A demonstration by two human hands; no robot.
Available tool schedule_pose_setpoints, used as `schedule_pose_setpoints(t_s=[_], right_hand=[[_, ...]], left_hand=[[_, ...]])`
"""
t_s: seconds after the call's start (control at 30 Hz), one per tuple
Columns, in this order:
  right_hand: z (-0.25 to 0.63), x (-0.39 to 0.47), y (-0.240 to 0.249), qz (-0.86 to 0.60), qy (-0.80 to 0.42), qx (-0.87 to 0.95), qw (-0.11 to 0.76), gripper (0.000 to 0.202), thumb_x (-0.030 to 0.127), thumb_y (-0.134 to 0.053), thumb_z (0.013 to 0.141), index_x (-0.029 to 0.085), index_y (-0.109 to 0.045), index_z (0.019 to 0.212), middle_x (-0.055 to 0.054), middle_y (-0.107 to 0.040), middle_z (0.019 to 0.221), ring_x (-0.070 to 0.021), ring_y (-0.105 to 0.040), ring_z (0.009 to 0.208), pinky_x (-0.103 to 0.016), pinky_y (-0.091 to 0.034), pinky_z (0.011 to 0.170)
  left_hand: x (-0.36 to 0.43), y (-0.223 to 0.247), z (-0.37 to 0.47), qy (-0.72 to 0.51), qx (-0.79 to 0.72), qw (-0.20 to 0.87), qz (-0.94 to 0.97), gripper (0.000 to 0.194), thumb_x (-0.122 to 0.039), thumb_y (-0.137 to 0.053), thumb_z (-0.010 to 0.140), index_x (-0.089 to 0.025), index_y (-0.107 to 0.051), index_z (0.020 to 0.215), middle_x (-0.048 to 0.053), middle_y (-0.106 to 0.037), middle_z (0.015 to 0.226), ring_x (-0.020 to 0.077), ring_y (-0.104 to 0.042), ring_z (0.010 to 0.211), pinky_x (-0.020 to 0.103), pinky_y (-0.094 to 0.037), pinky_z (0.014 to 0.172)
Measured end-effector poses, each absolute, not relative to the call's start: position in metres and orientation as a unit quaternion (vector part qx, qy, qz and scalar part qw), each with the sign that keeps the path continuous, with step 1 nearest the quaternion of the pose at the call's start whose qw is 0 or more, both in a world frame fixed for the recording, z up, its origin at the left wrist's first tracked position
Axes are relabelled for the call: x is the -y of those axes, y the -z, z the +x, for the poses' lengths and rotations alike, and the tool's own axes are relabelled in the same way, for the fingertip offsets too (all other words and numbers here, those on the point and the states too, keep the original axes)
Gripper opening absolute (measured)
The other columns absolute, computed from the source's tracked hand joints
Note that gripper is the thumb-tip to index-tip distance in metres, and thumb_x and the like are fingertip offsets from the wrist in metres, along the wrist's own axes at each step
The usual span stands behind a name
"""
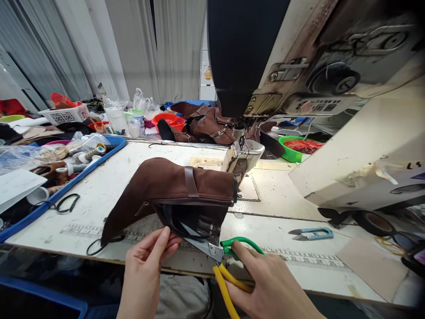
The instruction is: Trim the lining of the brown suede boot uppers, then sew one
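A brown suede boot upper (pixel 166 179) with a strap and an undone zipper lies on its side on the white sewing table (pixel 109 177). My left hand (pixel 149 254) pinches the lower edge of its dark lining between thumb and fingers. My right hand (pixel 265 277) is wrapped round the scissors (pixel 229 277), which have one green and one yellow handle. Their blades point left along the lining, spread apart; part of them is hidden by the material. Just behind the boot upper's right end stands the sewing machine's post (pixel 241 157).
The sewing machine head (pixel 252 53) overhangs the right side. Thread snips (pixel 312 234) and a roll of tape (pixel 375 223) lie at right. A blue tray (pixel 114 148) of thread spools stands at left. More brown uppers (pixel 210 124) are piled behind, beside a green basin (pixel 287 153).
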State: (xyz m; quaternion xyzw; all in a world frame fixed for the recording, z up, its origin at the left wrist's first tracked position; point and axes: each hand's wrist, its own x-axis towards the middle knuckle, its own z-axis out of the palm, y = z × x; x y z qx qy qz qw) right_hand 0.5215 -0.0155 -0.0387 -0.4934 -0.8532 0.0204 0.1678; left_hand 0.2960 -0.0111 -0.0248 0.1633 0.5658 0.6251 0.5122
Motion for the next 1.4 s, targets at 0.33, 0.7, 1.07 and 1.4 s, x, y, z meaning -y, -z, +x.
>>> schedule_pose_setpoints(t_s=[0.33,0.7,1.07,1.4], right_hand=[[0.522,0.017,0.059,-0.432,0.046,0.871,0.232,0.025,0.041,-0.061,0.093,0.020,-0.049,0.098,0.005,-0.061,0.066,-0.0193,-0.066,0.054,-0.030,-0.035,0.048],[0.508,0.021,0.050,-0.470,-0.096,0.852,0.211,0.015,0.030,-0.059,0.090,0.023,-0.046,0.088,0.005,-0.057,0.063,-0.0149,-0.058,0.051,-0.025,-0.030,0.044],[0.532,0.027,0.038,-0.552,-0.263,0.743,0.272,0.020,0.037,-0.056,0.091,0.024,-0.044,0.081,0.009,-0.040,0.056,-0.0104,-0.037,0.048,-0.021,-0.030,0.046],[0.538,0.048,0.039,-0.527,-0.169,0.817,0.159,0.022,0.032,-0.068,0.078,0.027,-0.048,0.085,0.004,-0.065,0.067,-0.0183,-0.062,0.053,-0.025,-0.033,0.047]], left_hand=[[0.015,0.030,0.292,-0.607,-0.577,0.480,0.262,0.034,-0.046,-0.088,0.060,-0.020,-0.081,0.080,0.006,-0.079,0.082,0.0212,-0.076,0.076,0.021,-0.063,0.069],[0.019,0.029,0.295,-0.569,-0.600,0.442,0.346,0.035,-0.050,-0.083,0.066,-0.019,-0.081,0.083,0.007,-0.079,0.086,0.0261,-0.076,0.082,0.025,-0.064,0.072],[0.017,0.039,0.288,-0.593,-0.582,0.491,0.263,0.038,-0.045,-0.090,0.057,-0.019,-0.080,0.081,0.005,-0.078,0.083,0.0174,-0.074,0.073,0.017,-0.061,0.067],[0.015,0.032,0.294,-0.590,-0.582,0.513,0.226,0.041,-0.045,-0.092,0.052,-0.017,-0.076,0.077,0.002,-0.075,0.077,0.0135,-0.071,0.067,0.014,-0.059,0.063]])
